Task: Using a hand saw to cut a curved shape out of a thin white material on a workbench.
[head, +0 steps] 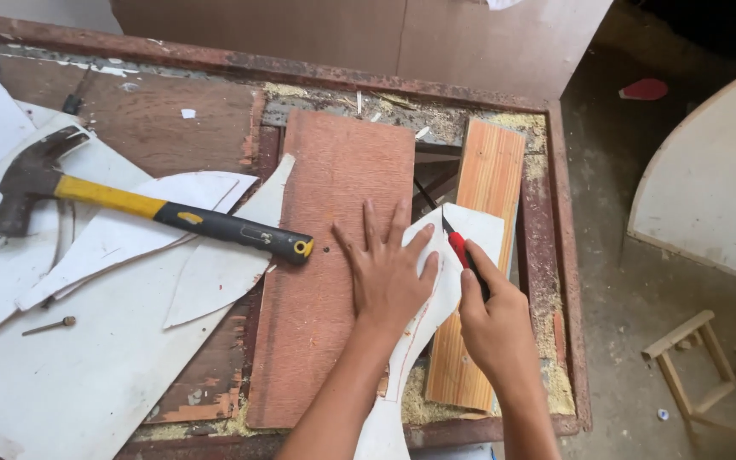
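Two hands, left hand (389, 271) flat on white sheet (436, 294), right hand (494, 319) gripping red knife (459, 249)

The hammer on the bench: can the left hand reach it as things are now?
Probably yes: the hammer lies uncovered, its handle end near the left hand, which presses flat on a white cut-out and holds nothing.

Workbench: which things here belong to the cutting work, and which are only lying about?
In use: left hand pressing the white curved sheet; right hand holding the red knife.

Lying about: hammer, nail, white offcuts, small wooden stool.
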